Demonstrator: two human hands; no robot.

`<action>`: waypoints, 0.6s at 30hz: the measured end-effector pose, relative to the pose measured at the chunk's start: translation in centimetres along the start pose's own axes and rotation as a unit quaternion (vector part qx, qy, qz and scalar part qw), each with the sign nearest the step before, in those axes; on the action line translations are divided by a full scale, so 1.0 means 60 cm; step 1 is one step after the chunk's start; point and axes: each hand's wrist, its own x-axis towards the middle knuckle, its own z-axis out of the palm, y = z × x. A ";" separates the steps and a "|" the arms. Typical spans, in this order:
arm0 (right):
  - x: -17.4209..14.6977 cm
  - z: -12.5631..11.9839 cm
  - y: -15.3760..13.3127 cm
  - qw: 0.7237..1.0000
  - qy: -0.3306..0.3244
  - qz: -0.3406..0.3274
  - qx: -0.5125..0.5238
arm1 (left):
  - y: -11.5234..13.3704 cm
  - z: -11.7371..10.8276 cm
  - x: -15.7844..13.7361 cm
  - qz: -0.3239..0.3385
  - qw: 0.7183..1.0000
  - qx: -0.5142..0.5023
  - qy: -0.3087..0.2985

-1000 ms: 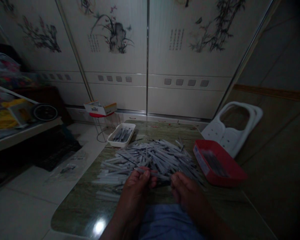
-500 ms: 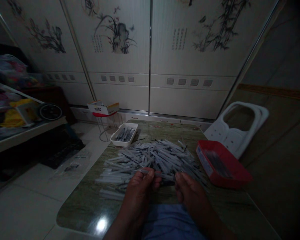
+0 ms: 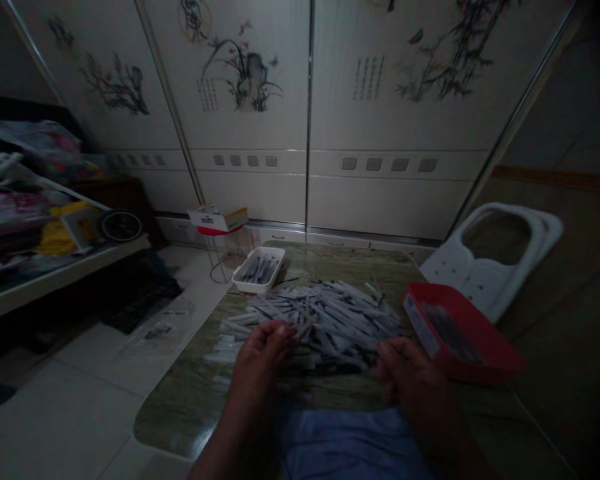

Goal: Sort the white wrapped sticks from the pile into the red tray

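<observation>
A broad heap of slim, pale, pen-like tubes (image 3: 340,310), some with dark parts, is spread on the green marbled table (image 3: 180,413). Over the heap's near left side, my left hand (image 3: 265,350) is closed in a pinch, with what looks like a thin pale pen tube at its fingertips. At the near right edge of the heap, the fingers of my right hand (image 3: 407,367) are pressed together too. Blur hides what is between them. A wide gap separates both hands, and loose tubes lie below it.
A white tray (image 3: 257,288) of dark, thin sticks stands at the table's far left. To the right is a red bin (image 3: 495,360) holding more slim pieces. Beyond it leans a white plastic chair (image 3: 500,267). A printed box (image 3: 215,220) rests on a red stool.
My hands have moved apart, the left one leftward and the right one rightward. A tube spanned the space between them before. The whole view has shifted slightly.
</observation>
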 end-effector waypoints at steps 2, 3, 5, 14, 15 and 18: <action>0.004 -0.011 0.002 0.999 0.012 0.026 0.021 | 0.017 -0.028 0.015 0.058 0.995 0.074 0.038; 0.006 -0.015 0.002 0.999 0.017 0.035 0.028 | 0.024 -0.043 0.023 0.089 0.988 0.109 0.057; 0.008 -0.022 0.002 0.999 0.025 0.042 0.025 | 0.033 -0.074 0.037 0.152 0.959 0.223 0.088; 0.009 -0.030 -0.009 0.998 0.052 0.010 -0.024 | 0.027 -0.134 0.052 0.193 0.821 0.533 -0.072; 0.009 -0.030 -0.009 0.998 0.050 0.011 -0.019 | 0.028 -0.130 0.046 0.195 0.814 0.537 -0.105; 0.011 -0.029 -0.005 0.999 0.047 0.006 -0.025 | 0.031 -0.113 0.026 0.185 0.793 0.548 -0.192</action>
